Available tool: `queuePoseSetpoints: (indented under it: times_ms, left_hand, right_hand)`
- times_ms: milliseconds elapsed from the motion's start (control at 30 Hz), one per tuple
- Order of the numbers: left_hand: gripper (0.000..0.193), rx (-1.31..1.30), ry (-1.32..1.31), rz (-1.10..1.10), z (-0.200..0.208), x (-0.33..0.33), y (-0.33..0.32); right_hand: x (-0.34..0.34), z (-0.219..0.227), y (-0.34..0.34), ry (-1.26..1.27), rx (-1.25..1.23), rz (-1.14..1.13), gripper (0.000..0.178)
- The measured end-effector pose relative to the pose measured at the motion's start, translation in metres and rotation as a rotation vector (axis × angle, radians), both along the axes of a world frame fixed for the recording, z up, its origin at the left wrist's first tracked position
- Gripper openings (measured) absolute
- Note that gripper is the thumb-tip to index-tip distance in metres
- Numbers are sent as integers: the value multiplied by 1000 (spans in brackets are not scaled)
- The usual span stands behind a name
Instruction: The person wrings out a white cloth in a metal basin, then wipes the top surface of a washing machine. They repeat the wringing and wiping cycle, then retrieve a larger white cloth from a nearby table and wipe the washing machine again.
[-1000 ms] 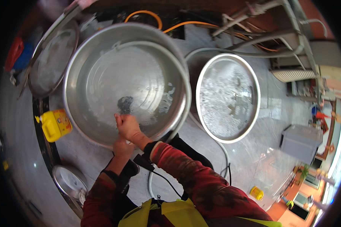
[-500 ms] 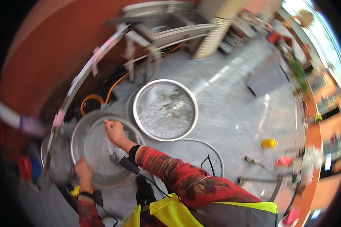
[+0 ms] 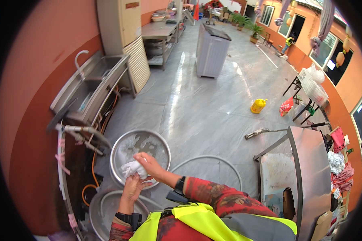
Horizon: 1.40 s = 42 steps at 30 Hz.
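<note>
A bunched white cloth is squeezed between both my hands, above the near side of a round metal basin of sudsy water. My right hand closes over the cloth from the right side. From below, my left hand grips it, thumb and fingers against the fabric. Part of the cloth is hidden under the fingers. A second, larger metal basin stands nearer to me, partly covered by my left forearm; a grey hose loops inside it.
A steel double sink stands along the left wall, with a taped pipe rail nearer me. A grey hose curves over the floor. To the right are a steel table and a yellow jug. Further off stands a grey cabinet.
My hands were apart over the nearer basin; now they are together on the white cloth at the sudsy basin. The view has swung, showing more of the yard ahead and right.
</note>
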State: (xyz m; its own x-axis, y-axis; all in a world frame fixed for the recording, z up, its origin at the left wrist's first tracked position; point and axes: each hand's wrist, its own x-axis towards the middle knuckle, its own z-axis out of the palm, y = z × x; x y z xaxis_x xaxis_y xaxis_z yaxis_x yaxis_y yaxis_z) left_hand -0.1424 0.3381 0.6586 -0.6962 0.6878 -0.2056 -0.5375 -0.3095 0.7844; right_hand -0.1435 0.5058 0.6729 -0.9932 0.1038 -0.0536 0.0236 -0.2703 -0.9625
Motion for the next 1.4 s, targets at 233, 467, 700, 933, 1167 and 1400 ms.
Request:
queuePoseSetpoints:
  times_ms: [233, 467, 700, 933, 1167, 1400]
  left_hand:
    - [39, -114, 75, 47, 0, -74, 207]
    - [47, -77, 70, 8, 20, -110, 350]
    - [27, -33, 301, -141, 25, -175, 474]
    - [30, 101, 31, -161, 8, -289, 628]
    - [48, 322, -141, -443, 40, -417, 780]
    - [66, 449, -362, -697, 71, -477, 912]
  right_hand:
    - [21, 13, 223, -113, 35, 115, 42]
    - [3, 14, 355, -104, -274, -141, 70]
    - [-39, 26, 448, -148, -291, -232, 59]
    - [-143, 7, 590, -32, -155, -560, 34]
    - [-239, 58, 763, 99, -423, -703, 31]
    - [-288, 73, 899, 183, -524, -818, 23]
